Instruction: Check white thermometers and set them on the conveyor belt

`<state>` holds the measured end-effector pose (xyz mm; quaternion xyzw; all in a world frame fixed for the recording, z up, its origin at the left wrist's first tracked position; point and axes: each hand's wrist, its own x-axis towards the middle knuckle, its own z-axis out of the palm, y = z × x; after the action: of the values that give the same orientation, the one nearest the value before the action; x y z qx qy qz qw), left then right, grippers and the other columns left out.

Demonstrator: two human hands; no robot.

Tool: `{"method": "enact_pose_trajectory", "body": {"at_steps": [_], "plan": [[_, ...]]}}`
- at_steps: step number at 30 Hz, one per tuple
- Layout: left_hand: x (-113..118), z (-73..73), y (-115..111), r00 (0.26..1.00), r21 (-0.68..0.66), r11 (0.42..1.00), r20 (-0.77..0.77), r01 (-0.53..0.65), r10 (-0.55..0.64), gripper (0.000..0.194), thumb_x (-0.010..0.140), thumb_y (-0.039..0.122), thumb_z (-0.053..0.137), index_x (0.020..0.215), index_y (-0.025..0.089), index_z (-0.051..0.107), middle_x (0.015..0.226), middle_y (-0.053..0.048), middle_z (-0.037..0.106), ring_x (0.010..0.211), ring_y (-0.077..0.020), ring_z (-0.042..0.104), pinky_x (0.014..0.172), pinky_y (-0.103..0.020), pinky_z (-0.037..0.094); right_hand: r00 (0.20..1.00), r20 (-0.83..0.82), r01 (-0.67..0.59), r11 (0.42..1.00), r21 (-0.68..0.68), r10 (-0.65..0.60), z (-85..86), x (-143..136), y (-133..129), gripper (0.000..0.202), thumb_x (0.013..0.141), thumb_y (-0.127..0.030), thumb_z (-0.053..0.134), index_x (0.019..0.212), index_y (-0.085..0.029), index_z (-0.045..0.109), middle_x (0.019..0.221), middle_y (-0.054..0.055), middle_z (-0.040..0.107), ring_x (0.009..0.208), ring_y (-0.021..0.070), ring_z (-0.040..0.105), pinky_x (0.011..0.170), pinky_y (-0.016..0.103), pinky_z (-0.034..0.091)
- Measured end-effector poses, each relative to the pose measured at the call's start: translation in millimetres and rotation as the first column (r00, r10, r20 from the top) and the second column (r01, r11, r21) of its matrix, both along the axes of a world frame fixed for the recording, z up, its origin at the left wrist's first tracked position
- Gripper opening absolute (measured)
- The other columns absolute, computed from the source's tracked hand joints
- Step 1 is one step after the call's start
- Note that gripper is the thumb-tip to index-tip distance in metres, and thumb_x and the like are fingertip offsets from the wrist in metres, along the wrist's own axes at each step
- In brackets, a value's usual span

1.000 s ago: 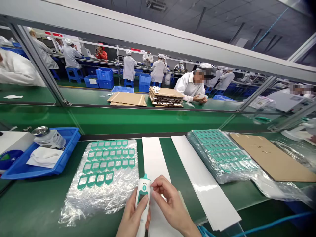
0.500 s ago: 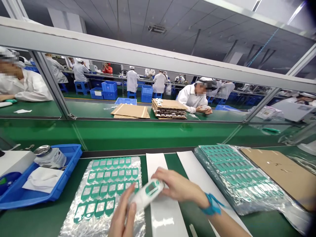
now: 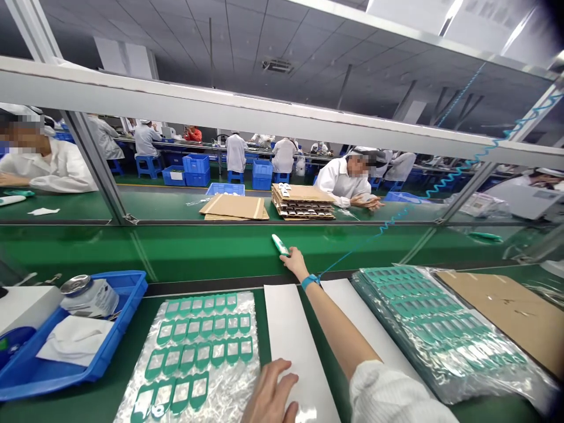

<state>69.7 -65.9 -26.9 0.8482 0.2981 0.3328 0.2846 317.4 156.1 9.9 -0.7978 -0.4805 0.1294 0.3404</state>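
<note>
My right hand [image 3: 294,262] reaches far forward over the green conveyor belt, its fingers closed on the near end of a slim white-and-green handheld device [image 3: 279,244]. The device looks like a thermometer; its tip points away and to the left. A blue wrist strap [image 3: 311,281] with a coiled cord circles my right wrist. Low in the view, my left hand [image 3: 274,393] is open and empty, fingers apart, beside a white strip [image 3: 282,317]. To its left lies a clear plastic sheet [image 3: 238,376] bearing rows of green frame-shaped stickers [image 3: 189,355].
A blue tray [image 3: 106,352] at left holds a metal-topped bottle [image 3: 90,295] and white cloth [image 3: 74,339]. Stacked sticker sheets [image 3: 423,317] and cardboard [image 3: 506,311] lie right. Beyond the belt, a co-worker [image 3: 348,176] sits near stacked cardboard trays [image 3: 303,201]; a metal frame crosses above.
My right hand has carried the device forward from between both hands to over the belt. My left hand has let go of it and moved lower right. The view has tilted up slightly.
</note>
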Motion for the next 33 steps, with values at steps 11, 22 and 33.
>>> {"method": "enact_pose_trajectory", "body": {"at_steps": [11, 22, 33], "plan": [[-7, -8.4, 2, 0.985, -0.223, 0.967, -0.095, 0.122, -0.146, 0.041, 0.079, 0.01, 0.052, 0.118, 0.021, 0.058, 0.122, -0.012, 0.061, 0.11, -0.0272, 0.058, 0.095, -0.038, 0.046, 0.932, 0.192, -0.347, 0.912, 0.219, 0.308, -17.7, -44, -128, 0.024, 0.089, -0.022, 0.048, 0.106, -0.02, 0.063, 0.115, 0.01, 0.063, 0.11, 0.0268, 0.052, 0.095, 0.046, 0.039], [-14, 7.8, 8, 0.978, -0.263, 0.945, -0.027, 0.194, -0.208, 0.029, 0.086, 0.019, 0.046, 0.113, 0.016, 0.055, 0.109, -0.013, 0.063, 0.104, -0.0244, 0.061, 0.09, -0.033, 0.048, 0.566, 0.325, -0.79, 0.611, -0.048, 0.757, 5.5, -124, -115, 0.047, 0.086, -0.001, 0.039, 0.12, -0.023, 0.062, 0.129, 0.005, 0.063, 0.118, 0.0209, 0.055, 0.096, 0.039, 0.035], [-83, 81.6, 32, 0.982, -0.158, 0.978, 0.111, -0.137, 0.155, 0.023, 0.095, 0.03, 0.042, 0.109, 0.026, 0.06, 0.116, -0.007, 0.061, 0.115, -0.0199, 0.054, 0.1, -0.031, 0.042, 0.544, 0.371, -0.793, 0.606, -0.066, 0.752, 32.7, -130, -146, 0.043, 0.091, -0.007, 0.037, 0.126, -0.02, 0.058, 0.134, 0.01, 0.058, 0.119, 0.0241, 0.054, 0.097, 0.041, 0.038]]}}
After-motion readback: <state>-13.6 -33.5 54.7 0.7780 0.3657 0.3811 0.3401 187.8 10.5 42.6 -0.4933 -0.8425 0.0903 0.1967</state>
